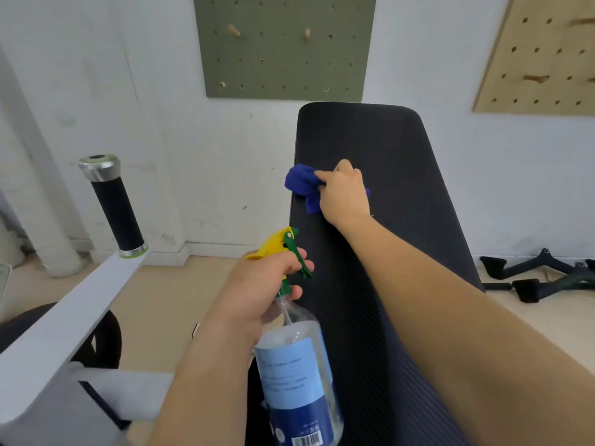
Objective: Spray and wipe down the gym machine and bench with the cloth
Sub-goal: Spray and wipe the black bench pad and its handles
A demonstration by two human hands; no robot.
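Fingers (pixel 325 177) of right hand (pixel 346 196) clamp one blue cloth (pixel 301 184) on one bench (pixel 386 140); left hand (pixel 257 284) grips one spray bottle (pixel 296 365).

Left hand (pixel 257 284) grips the spray bottle (pixel 296 365) close in; outstretched right hand (pixel 346 196) clutches the cloth (pixel 301 183).

Small gym room.
A padded bench surface (pixel 386 146) runs under the fingers (pixel 324 175); left of them a foam-grip roller (pixel 116 209) on a white machine arm (pixel 64 317), right of them cable handles (pixel 528 289), beyond them a green pegboard (pixel 283 59).
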